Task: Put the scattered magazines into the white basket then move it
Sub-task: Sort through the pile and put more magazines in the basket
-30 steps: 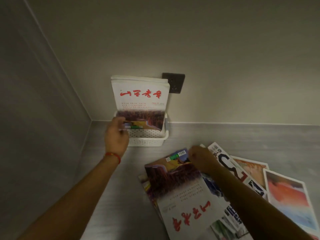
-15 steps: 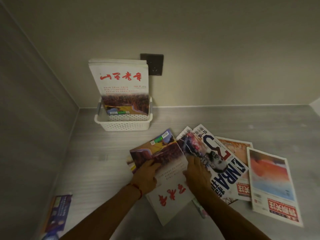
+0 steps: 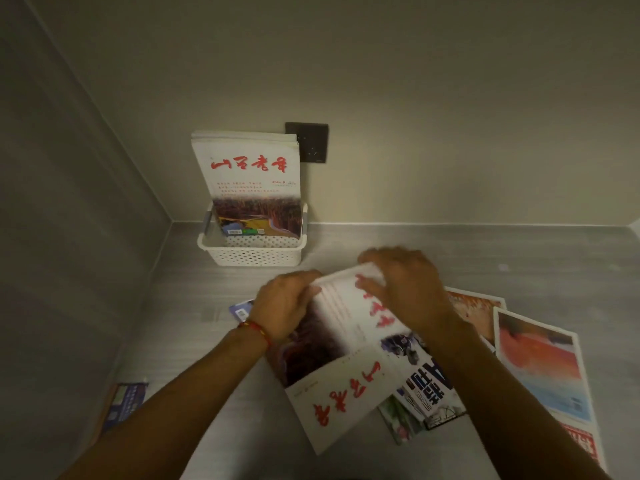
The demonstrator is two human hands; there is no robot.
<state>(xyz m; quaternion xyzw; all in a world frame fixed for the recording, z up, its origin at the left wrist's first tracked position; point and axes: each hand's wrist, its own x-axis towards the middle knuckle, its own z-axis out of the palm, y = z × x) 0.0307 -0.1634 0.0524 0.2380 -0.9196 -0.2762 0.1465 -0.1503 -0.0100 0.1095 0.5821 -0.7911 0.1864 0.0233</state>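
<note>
Magazine (image 3: 341, 318) newly lifted — basket (image 3: 256, 252) part-filled

Count, this moment. White basket (image 3: 255, 255): one. Magazines standing in the basket (image 3: 247, 181): several, number not resolvable from the edges. Magazine in my two hands (image 3: 341, 308): one. Magazines lying on the counter: at least five visible, overlapping. Dark booklet (image 3: 126, 401) at left: one. Wall socket (image 3: 308, 142): one.

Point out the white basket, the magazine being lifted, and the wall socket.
white basket (image 3: 256, 255): head view, perforated front wall.
lifted magazine (image 3: 341, 308): head view, white cover between the hands.
wall socket (image 3: 313, 142): head view, dark faceplate.
</note>
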